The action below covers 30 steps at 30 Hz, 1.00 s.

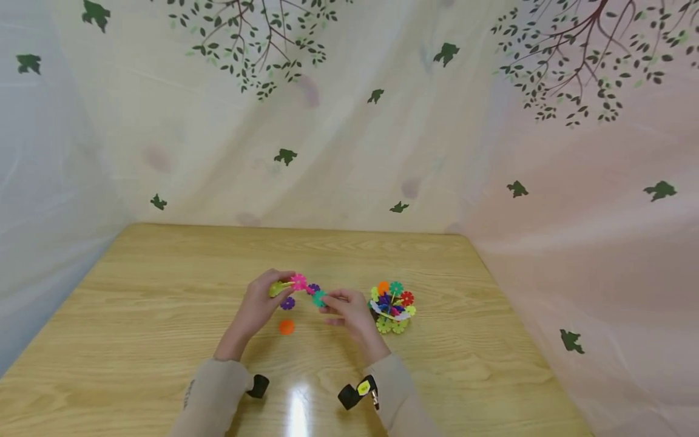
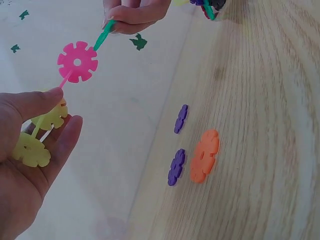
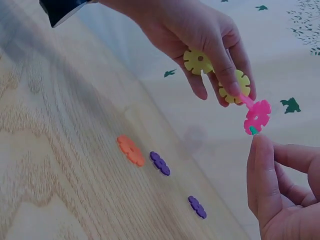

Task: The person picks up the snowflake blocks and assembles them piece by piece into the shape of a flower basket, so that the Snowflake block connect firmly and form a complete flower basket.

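My left hand (image 1: 262, 300) holds a joined chain of notched snowflake discs, with two yellow discs (image 2: 33, 150) by the palm and fingers. Pink discs stick out past the thumb; one pink disc (image 2: 77, 62) faces the left wrist camera, and another beside it shows edge-on. Between thumb and fingers my right hand (image 1: 349, 312) pinches a green snowflake disc (image 2: 104, 35). The green disc's edge meets the pink disc at its rim; how deeply the slots interlock cannot be told. In the right wrist view, fingertips hide most of the green disc (image 3: 253, 130).
Below the hands, an orange disc (image 1: 286, 328) and two purple discs (image 3: 160, 163) (image 3: 197, 207) lie flat on the wooden table (image 1: 136, 315). Right of my right hand stands an assembled multicoloured disc cluster (image 1: 392, 308). A printed curtain (image 1: 338, 133) hangs behind the table.
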Tool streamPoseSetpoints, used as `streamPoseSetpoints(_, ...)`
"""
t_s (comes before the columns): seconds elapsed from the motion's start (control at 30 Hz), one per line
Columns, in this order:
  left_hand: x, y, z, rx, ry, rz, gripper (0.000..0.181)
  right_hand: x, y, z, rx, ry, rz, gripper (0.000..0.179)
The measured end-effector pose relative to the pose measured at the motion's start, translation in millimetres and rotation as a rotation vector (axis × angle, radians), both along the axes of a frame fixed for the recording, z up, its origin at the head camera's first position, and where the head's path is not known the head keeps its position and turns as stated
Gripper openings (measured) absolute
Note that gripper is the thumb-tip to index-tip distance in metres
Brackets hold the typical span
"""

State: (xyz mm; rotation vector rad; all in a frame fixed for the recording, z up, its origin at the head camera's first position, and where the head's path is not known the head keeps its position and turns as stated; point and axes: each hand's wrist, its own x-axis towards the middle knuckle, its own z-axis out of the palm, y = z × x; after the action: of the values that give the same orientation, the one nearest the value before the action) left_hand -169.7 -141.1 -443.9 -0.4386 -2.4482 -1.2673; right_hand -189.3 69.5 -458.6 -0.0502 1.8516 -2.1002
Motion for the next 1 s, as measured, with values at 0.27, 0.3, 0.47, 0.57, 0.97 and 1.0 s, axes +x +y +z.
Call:
streamPoseSetpoints(0.27,1.9,4.4,4.2,-0.014,0.03,-0.015,0.03,8.0,7.1,1.9,-0.072,0.003,0.0,0.022)
streamPoseSetpoints(0.3,2.1,4.8,4.7,-0.015,0.034,-0.019,0.03,8.2,6.8,2.1,-0.063,-0.01,-0.016,0.022)
streamPoseSetpoints(0.47,2.6,5.4,5.5,-0.017,0.047,-0.034,0.029,7.8,7.1,1.3,-0.052,-0.025,-0.042,0.013)
streamPoseSetpoints(0.57,2.3,5.0,5.2,-0.021,0.053,-0.04,0.029,8.6,8.2,1.6,-0.061,-0.023,-0.034,0.008)
streamPoseSetpoints(0.97,2.3,7.2,5.3,-0.021,0.054,-0.068,0.03,9.1,11.3,-0.6,-0.053,-0.003,-0.005,0.004)
streamPoseSetpoints(1.0,2.2,7.5,5.2,-0.021,0.053,-0.071,0.03,9.1,11.4,-1.1,-0.053,-0.002,0.002,0.004)
